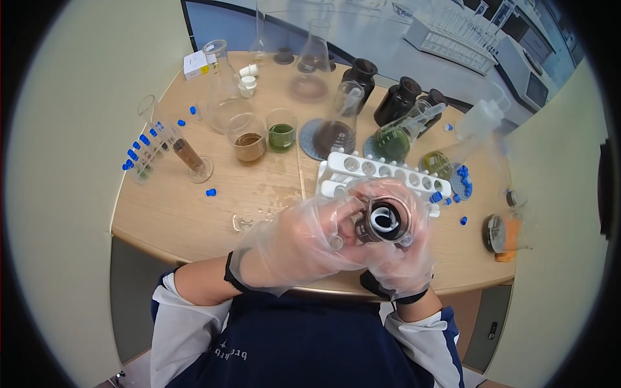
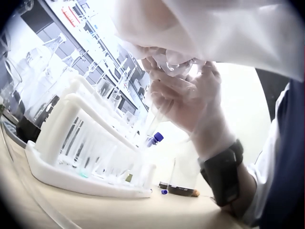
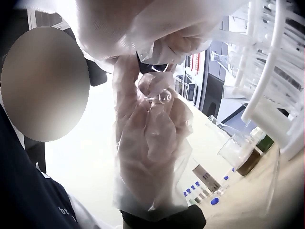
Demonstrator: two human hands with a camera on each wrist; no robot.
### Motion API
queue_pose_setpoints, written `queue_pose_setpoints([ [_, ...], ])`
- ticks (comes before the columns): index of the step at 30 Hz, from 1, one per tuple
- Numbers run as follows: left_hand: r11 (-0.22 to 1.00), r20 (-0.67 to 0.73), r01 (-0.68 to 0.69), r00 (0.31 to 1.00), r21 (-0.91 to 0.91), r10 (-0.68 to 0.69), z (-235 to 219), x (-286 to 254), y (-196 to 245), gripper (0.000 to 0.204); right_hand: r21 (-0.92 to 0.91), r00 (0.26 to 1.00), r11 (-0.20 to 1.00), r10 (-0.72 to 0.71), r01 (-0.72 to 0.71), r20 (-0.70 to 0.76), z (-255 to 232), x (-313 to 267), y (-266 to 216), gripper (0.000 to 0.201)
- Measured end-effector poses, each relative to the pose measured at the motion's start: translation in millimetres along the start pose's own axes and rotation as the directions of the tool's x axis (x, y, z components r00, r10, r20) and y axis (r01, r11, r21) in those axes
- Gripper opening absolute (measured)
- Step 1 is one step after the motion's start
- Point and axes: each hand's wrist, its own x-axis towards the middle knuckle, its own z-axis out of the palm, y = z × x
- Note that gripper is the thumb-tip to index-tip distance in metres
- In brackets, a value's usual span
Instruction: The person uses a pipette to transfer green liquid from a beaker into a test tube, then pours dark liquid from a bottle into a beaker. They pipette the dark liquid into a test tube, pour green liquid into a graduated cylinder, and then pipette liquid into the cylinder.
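Note:
Both of my hands wear clear plastic gloves and meet over the front of a white test tube rack [image 1: 333, 169]. Between them they hold a small glass vessel [image 1: 383, 220], seen from above, with dark contents and a pale curved reflection inside its mouth. My left hand [image 1: 310, 229] grips its left side, and a small round glass tube end [image 3: 165, 96] shows among those fingers. My right hand [image 1: 407, 239] curls round the other side. A glass tube [image 2: 159, 114] slants down from the right hand in the left wrist view. The gloves hide most of the vessel.
Erlenmeyer flasks [image 1: 336, 132], beakers [image 1: 249, 145] and dark bottles [image 1: 398, 100] stand behind the rack. A brown-filled cylinder [image 1: 187, 155] stands left, near capped tubes [image 1: 139, 152]. Blue caps [image 1: 211, 193] lie scattered. A spill wets the table [image 1: 259, 216]. A dark-filled flask [image 1: 498, 233] stands right.

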Motion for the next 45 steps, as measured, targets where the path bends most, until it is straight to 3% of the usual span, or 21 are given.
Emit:
queue_pose_setpoints([
  [3, 0.99, -0.064, -0.108, 0.991, 0.09, 0.114, 2.9, -4.6, -11.2, 0.048, 0.092, 0.997, 0.994, 0.063, -0.059, -0.04, 6.7, -5.3, 4.0, 0.05],
  [9, 1.0, -0.005, -0.006, 1.0, 0.0, 0.006, 0.2, -2.0, -2.1, 0.053, 0.209, 0.999, 0.977, 0.049, -0.049, 0.007, 2.6, -8.1, 4.9, 0.05],
  [11, 0.998, 0.032, -0.055, 0.998, 0.021, 0.055, -0.2, -0.9, -6.1, 0.054, 0.267, 0.999, 0.964, 0.009, -0.001, -0.031, 2.7, -9.3, 13.0, 0.048],
  [14, 0.987, 0.043, -0.146, 0.989, 0.061, 0.144, 0.7, -1.4, -8.6, 0.052, 0.456, 0.998, 0.889, 0.056, -0.038, -0.025, -4.9, -6.5, 4.0, 0.045],
  [15, 0.981, 0.04, -0.182, 0.983, 0.071, 0.18, 2.4, -2.0, -9.4, 0.051, 0.393, 0.996, 0.918, 0.075, -0.052, -0.044, -9.6, -6.6, 3.6, 0.044],
  [18, 0.999, 0.017, -0.019, 1.0, -0.04, 0.02, 10.7, -10.3, -21.9, 0.051, 0.319, 0.987, 0.939, 0.154, -0.13, -0.052, -26.6, -7.0, -6.6, 0.063],
  [19, 0.999, 0.007, -0.034, 0.999, -0.022, 0.034, 9.3, -8.7, -21.3, 0.051, 0.337, 0.995, 0.94, 0.073, -0.045, -0.07, -28.3, -5.7, -5.3, 0.063],
  [24, 0.999, -0.033, -0.038, 0.999, -0.014, 0.037, 2.5, -4.2, -19.8, 0.05, 0.384, 0.998, 0.923, 0.027, -0.004, -0.054, -51.2, 0.3, -22.5, 0.064],
  [27, 0.992, -0.001, 0.111, 0.994, -0.067, -0.111, 3.2, -4.4, -20.2, 0.048, 0.486, 0.998, 0.873, -0.025, 0.05, -0.059, -74.8, 0.8, -28.5, 0.066],
  [33, 0.998, -0.03, 0.036, 0.999, 0.056, -0.034, 3.2, -0.8, -16.5, 0.046, 0.576, 0.973, 0.795, -0.23, 0.192, -0.008, -113.1, 15.7, -44.4, 0.06],
  [36, 0.994, -0.031, 0.108, 0.994, -0.005, -0.109, 4.6, -3.9, -19.2, 0.045, 0.493, 0.979, 0.848, -0.202, 0.194, -0.037, -121.7, 21.8, -54.4, 0.07],
  [39, 0.983, -0.02, 0.176, 0.984, -0.059, -0.178, 4.2, -3.9, -14.3, 0.041, 0.54, 0.986, 0.827, -0.166, 0.156, -0.03, -119.7, 23.7, -57.0, 0.068],
  [45, 0.995, -0.042, 0.082, 0.996, 0.059, -0.08, 0.8, -0.9, -11.3, 0.041, 0.591, 0.986, 0.798, -0.162, 0.116, 0.025, -117.5, 31.3, -52.1, 0.059],
])
